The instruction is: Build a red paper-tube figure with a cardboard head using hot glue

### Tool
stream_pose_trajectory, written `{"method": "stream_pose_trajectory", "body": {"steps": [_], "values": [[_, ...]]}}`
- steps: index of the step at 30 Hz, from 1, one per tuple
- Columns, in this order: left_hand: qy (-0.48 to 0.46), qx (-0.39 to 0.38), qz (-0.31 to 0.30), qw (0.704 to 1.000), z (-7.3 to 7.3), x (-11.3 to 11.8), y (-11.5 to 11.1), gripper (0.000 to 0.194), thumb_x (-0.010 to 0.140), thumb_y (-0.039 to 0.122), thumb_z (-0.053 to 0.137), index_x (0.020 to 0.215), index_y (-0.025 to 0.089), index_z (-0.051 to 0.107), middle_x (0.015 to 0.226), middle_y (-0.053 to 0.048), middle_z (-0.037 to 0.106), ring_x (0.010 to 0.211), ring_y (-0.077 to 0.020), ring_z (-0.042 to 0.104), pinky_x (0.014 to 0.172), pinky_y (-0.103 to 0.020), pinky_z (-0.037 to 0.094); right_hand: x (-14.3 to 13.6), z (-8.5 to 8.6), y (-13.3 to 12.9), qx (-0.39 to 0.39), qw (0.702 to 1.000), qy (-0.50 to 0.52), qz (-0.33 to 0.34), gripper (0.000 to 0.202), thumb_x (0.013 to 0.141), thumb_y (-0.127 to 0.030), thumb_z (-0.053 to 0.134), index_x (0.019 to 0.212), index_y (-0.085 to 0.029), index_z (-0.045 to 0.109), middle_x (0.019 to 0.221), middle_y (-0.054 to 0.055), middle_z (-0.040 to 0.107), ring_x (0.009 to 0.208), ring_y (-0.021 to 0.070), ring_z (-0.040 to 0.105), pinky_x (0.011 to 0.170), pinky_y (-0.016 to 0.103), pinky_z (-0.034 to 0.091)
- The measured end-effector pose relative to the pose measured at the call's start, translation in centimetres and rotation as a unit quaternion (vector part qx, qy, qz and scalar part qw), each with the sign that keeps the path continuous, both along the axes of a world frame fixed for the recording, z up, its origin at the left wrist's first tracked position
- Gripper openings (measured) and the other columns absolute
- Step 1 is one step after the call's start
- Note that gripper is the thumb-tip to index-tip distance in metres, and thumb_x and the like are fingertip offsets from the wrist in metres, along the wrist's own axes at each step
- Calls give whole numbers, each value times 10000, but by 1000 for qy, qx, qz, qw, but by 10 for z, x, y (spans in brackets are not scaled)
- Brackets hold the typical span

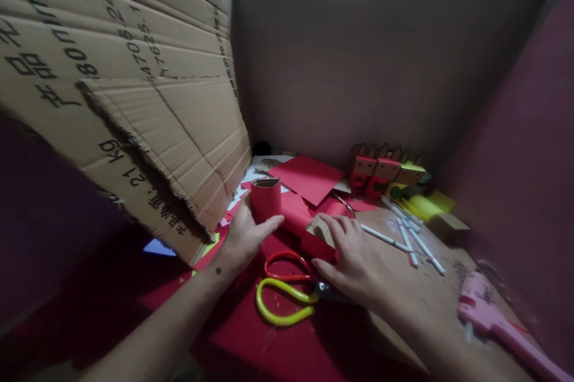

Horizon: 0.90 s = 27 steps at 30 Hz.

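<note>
My left hand (242,229) is wrapped round an upright cardboard tube (266,201) covered in red paper. Its thumb lies across the front and the other fingers are hidden behind it. My right hand (350,250) has its fingers on a red-covered cardboard piece (321,231) whose bare brown side faces up; part of it is hidden under the hand. Scissors (287,301) with one red and one yellow handle lie just in front, their blades running under my right hand. Red paper (307,179) lies behind the tube.
A large cardboard sheet (179,101) leans at the left. At the back right stand small red and yellow decorated cardboard pieces (379,173). White pens (415,238) and a paintbrush (344,202) lie nearby. A pink glue gun (484,310) rests at the right edge.
</note>
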<state>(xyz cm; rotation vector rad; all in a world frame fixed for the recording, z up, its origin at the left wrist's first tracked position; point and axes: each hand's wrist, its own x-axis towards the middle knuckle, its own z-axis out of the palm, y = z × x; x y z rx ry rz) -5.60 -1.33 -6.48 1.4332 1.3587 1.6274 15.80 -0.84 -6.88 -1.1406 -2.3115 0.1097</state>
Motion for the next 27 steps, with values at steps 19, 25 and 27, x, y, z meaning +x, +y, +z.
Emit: {"method": "stream_pose_trajectory", "body": {"steps": [19,25,27], "values": [[-38,-34,-29,998,-11,-9,0,577,638,315,745,1127,133,498,1110,-106,617,977,-265,603,851,-377,475,15,-6,29,-197,941,275,-18,491,619,-294,655,1089,-208,544,1092,103,540,1020,283,529,848,458,457],[-36,-34,-33,998,-13,-10,1,578,666,341,730,1156,149,489,1108,-95,627,979,-267,611,849,-378,476,26,25,30,-268,870,413,-37,506,551,-295,786,1020,-215,612,1037,58,609,906,209,582,767,337,470],[-27,-43,-22,998,-11,-10,1,628,646,356,737,1177,132,486,1118,-111,623,1001,-284,602,869,-395,466,33,36,32,-311,824,472,-36,433,560,-296,792,959,-214,645,948,32,648,804,170,591,698,295,467]]}}
